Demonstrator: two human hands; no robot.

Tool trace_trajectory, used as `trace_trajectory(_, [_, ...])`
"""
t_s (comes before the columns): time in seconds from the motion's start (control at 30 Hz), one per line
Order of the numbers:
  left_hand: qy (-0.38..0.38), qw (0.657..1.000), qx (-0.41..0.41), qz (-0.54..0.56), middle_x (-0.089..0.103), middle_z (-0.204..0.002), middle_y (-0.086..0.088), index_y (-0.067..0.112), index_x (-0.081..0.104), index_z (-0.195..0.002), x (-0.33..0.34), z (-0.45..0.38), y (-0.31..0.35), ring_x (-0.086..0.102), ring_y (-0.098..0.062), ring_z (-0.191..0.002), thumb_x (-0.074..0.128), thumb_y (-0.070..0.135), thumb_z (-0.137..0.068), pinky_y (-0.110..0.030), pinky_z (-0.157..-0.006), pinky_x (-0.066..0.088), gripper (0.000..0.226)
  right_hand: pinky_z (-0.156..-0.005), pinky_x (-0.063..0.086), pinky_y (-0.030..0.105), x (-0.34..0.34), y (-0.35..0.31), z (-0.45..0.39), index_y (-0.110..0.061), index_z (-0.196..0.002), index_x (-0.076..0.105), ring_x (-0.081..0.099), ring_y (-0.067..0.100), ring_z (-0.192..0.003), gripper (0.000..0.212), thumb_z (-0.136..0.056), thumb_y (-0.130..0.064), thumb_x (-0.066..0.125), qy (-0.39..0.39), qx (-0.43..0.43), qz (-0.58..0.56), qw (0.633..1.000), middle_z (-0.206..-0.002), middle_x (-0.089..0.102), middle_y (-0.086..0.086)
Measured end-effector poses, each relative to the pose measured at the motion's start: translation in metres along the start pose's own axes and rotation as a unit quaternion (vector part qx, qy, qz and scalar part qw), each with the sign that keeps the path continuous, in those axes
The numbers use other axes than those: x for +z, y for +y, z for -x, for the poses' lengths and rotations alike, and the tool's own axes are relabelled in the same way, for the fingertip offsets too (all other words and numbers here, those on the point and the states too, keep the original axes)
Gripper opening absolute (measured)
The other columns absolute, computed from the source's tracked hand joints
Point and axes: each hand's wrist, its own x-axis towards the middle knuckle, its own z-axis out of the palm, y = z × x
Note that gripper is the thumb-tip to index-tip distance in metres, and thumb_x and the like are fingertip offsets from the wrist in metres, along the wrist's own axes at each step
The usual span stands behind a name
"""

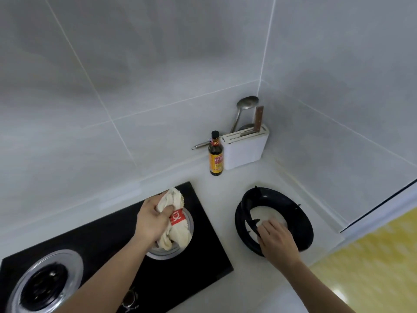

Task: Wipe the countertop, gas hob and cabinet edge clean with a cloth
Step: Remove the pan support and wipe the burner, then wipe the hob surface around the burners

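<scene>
Forearms: our two bare forearms rise from the bottom edge, nearest to us.
Left hand: our left hand (153,220) has its fingers curled tight round a bunched cream cotton cloth with a red printed patch (174,224), pressing it into the right-hand burner well.
Gas hob: the black glass gas hob (108,240) lies under that grip; its other burner with a round steel ring (46,281) sits left of and nearer us than the cloth.
Right hand: our right hand (278,241) grips the near rim of a black round metal pan support (274,221), fingers curled over it.
Countertop: the white countertop (225,199) carries the support, right of the hob.
Corner: beyond both grips stand a dark sauce bottle with a yellow label (216,154) and, just beside it, a white slotted plastic knife block (244,147) holding a steel ladle (244,105) and a wooden-handled knife (258,119).
</scene>
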Motion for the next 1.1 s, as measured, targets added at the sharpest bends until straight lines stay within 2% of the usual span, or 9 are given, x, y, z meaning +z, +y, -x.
trace_trajectory(0.1, [0.014,1.000,-0.023,-0.004,0.077,-0.091,0.008,0.045,0.075,-0.098,-0.008,0.009,0.000,0.073,-0.014,-0.089,0.070,0.037,-0.084,-0.044,-0.088,0.059,0.017,-0.057,0.048,0.038,0.016,-0.006,0.009,-0.011,-0.078,0.060,0.054,0.028,-0.071,0.010,-0.081,-0.005,0.068,-0.034,0.013,0.004,0.999,-0.076,0.057,0.006])
trace_trajectory(0.23, [0.033,0.999,-0.030,0.011,0.077,-0.087,0.009,0.065,0.068,-0.076,-0.013,0.011,-0.016,0.073,-0.013,-0.086,0.069,0.021,-0.091,-0.039,-0.083,0.059,0.046,-0.061,0.047,0.040,0.030,-0.014,0.025,-0.011,-0.084,0.065,0.056,0.030,-0.076,0.029,-0.064,-0.004,0.085,-0.114,0.049,0.014,0.992,-0.080,0.060,0.004])
trace_trajectory(0.33, [0.031,0.999,-0.039,0.022,0.075,-0.101,0.007,0.070,0.066,-0.083,-0.016,0.012,-0.037,0.071,-0.014,-0.094,0.069,0.028,-0.088,-0.041,-0.087,0.058,0.043,-0.062,0.046,0.041,0.033,-0.015,0.025,-0.009,-0.089,0.069,0.055,0.032,-0.076,0.034,-0.061,-0.006,0.088,-0.136,0.071,0.018,0.988,-0.081,0.061,0.005])
trace_trajectory(0.43, [0.030,0.998,-0.044,0.017,0.072,-0.112,0.007,0.056,0.071,-0.105,-0.019,0.015,-0.058,0.069,-0.016,-0.101,0.070,0.032,-0.087,-0.043,-0.091,0.058,0.030,-0.063,0.044,0.041,0.031,-0.018,0.018,-0.010,-0.089,0.070,0.055,0.032,-0.076,0.034,-0.062,-0.012,0.091,-0.145,0.094,0.015,0.985,-0.080,0.063,0.004])
trace_trajectory(0.6, [0.025,0.998,-0.063,0.019,0.066,-0.125,0.007,0.040,0.069,-0.124,-0.018,0.010,-0.097,0.067,-0.012,-0.105,0.071,0.042,-0.083,-0.042,-0.095,0.057,0.042,-0.066,0.039,0.039,0.021,-0.024,0.013,-0.014,-0.083,0.070,0.058,0.031,-0.078,0.022,-0.071,-0.028,0.082,-0.130,0.140,0.013,0.981,-0.081,0.064,0.001])
trace_trajectory(0.73, [0.026,0.999,-0.034,0.007,0.058,-0.126,0.010,0.041,0.058,-0.138,-0.018,0.022,-0.104,0.060,-0.011,-0.111,0.076,0.026,-0.088,-0.038,-0.100,0.051,0.055,-0.075,0.037,0.040,0.005,-0.045,0.000,-0.015,-0.097,0.067,0.056,0.028,-0.095,0.046,-0.066,-0.048,0.075,-0.097,0.205,-0.025,0.974,-0.106,0.062,0.002])
trace_trajectory(0.83, [0.047,0.998,0.003,-0.043,0.046,-0.128,0.014,0.040,0.051,-0.139,-0.017,0.028,-0.120,0.056,-0.008,-0.104,0.078,0.026,-0.086,-0.031,-0.084,0.048,0.061,-0.084,0.044,0.042,0.013,-0.090,-0.012,-0.015,-0.105,0.066,0.055,0.027,-0.103,0.040,-0.075,-0.040,0.076,-0.083,0.166,-0.101,0.977,-0.113,0.059,0.002])
trace_trajectory(0.97, [0.124,0.986,-0.002,-0.112,0.040,-0.138,0.007,0.030,0.050,-0.136,-0.027,0.021,-0.144,0.062,-0.017,-0.091,0.076,0.022,-0.085,-0.029,-0.066,0.044,0.057,-0.095,0.050,0.038,0.039,-0.162,-0.036,-0.020,-0.118,0.064,0.053,0.020,-0.111,0.033,-0.089,-0.035,0.064,-0.156,0.083,-0.198,0.964,-0.121,0.057,-0.003])
trace_trajectory(1.1, [0.086,0.954,0.001,-0.288,0.044,-0.145,0.001,0.035,0.052,-0.141,-0.039,0.012,-0.180,0.054,-0.029,-0.116,0.074,0.030,-0.083,-0.042,-0.094,0.046,0.062,-0.109,0.045,0.037,0.073,-0.236,-0.068,-0.023,-0.142,0.054,0.047,0.017,-0.132,0.052,-0.091,-0.029,0.061,-0.237,0.004,-0.229,0.944,-0.143,0.051,-0.004])
